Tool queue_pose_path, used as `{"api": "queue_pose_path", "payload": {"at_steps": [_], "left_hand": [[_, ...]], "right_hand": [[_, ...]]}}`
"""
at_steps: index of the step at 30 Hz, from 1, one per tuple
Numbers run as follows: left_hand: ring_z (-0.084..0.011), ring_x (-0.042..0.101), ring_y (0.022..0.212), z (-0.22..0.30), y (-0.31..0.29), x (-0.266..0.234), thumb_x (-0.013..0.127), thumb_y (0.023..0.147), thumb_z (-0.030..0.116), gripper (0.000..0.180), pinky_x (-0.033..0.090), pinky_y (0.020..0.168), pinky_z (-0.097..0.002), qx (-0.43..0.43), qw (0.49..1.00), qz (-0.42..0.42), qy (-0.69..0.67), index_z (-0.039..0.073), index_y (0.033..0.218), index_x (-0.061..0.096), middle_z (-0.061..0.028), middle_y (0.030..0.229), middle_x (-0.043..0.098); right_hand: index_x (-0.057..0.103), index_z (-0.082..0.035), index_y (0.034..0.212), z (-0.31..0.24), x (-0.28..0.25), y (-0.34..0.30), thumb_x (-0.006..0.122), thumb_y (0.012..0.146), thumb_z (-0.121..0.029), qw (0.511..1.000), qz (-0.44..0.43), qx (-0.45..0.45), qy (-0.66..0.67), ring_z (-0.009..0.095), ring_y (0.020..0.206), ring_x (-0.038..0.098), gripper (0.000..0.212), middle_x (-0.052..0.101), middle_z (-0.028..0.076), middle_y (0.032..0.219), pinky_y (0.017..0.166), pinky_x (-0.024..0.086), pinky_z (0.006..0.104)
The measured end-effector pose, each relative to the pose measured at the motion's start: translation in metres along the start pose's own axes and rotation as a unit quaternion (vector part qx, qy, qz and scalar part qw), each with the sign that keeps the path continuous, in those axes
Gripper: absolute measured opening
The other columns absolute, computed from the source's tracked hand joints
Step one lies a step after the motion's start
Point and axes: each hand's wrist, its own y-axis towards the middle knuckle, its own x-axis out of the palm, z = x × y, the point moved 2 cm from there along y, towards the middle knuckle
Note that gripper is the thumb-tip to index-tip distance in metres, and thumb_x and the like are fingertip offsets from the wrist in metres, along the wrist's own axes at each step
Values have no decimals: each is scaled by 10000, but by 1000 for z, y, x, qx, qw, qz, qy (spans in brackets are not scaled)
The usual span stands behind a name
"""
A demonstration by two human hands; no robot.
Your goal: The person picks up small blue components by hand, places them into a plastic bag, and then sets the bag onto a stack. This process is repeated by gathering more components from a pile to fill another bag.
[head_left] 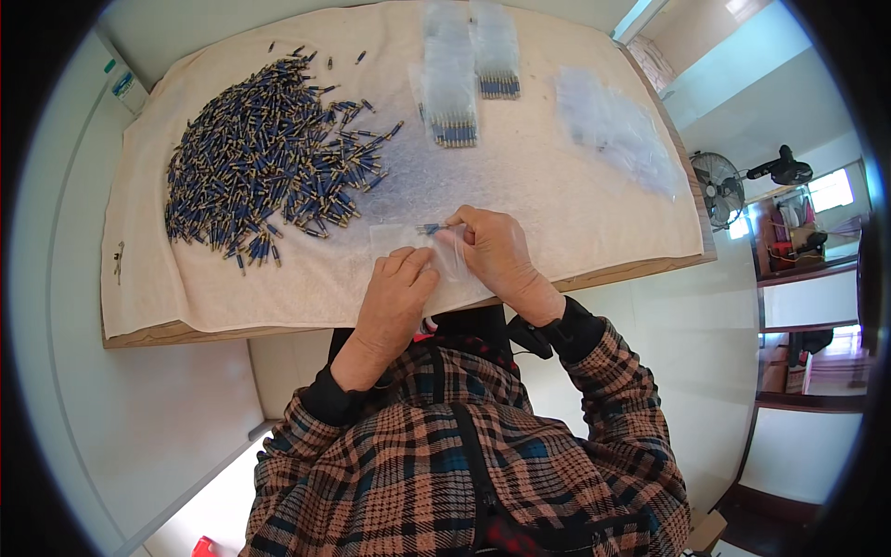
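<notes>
Near the table's front edge, a clear plastic bag [389, 239] lies under my hands. My left hand [399, 295] presses on the bag with curled fingers, gripping its near side. My right hand [499, 256] pinches thumb and forefinger at the end of a small blue-and-brass cylindrical piece [430, 229], which lies sideways over the bag; whether it is inside the film I cannot tell. A large heap of the same pieces [264, 158] spreads over the left of the table.
Filled clear bags [455, 130] with pieces in rows lie at the far middle, beside another filled stack [499, 85]. Flat clear bags [617, 125] are piled at right. A cream towel [557, 223] covers the table; a small metal item [118, 260] lies far left. Fans [717, 190] stand beyond.
</notes>
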Motion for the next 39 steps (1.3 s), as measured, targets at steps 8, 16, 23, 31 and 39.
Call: {"api": "queue_pose_path", "payload": {"at_steps": [8,16,23,31,39], "left_hand": [[-331,482,1110,8,11,-5,578,741,89,197,387,896,-400,-36,994,-64,86,16,919,533,-188,1284,510],[-330,498,1047,8,7,-19,622,766,86,220,393,867,-406,-33,999,-31,24,22,964,549,-190,1228,529],[-387,518,932,-47,-5,-67,690,725,60,335,433,787,-415,-217,970,79,-80,-16,1012,537,-205,936,550],[-259,606,706,-111,-3,-88,690,773,34,471,503,595,-330,-282,958,36,22,-60,1188,489,-168,937,553],[-174,654,680,-123,-10,-91,629,816,13,429,561,562,-258,-438,843,69,-304,-87,1202,470,-130,956,580]], "right_hand": [[650,-43,915,5,-6,1,724,780,-154,999,-29,-14,-16,204,493,523,189,546,85,580,483,415,312],[601,-29,1120,-20,-37,5,677,785,-74,997,-60,-32,-31,201,529,552,346,602,87,688,544,463,301],[604,-23,1099,-38,-19,51,692,762,-92,992,-80,-92,18,249,620,616,355,642,124,777,586,490,327],[605,9,1014,-56,65,129,777,660,-211,971,-132,-165,-113,351,866,612,451,642,181,908,774,488,418],[595,4,961,-97,116,129,777,613,-178,957,-175,-220,-63,379,917,601,433,635,194,906,785,488,434]]}}
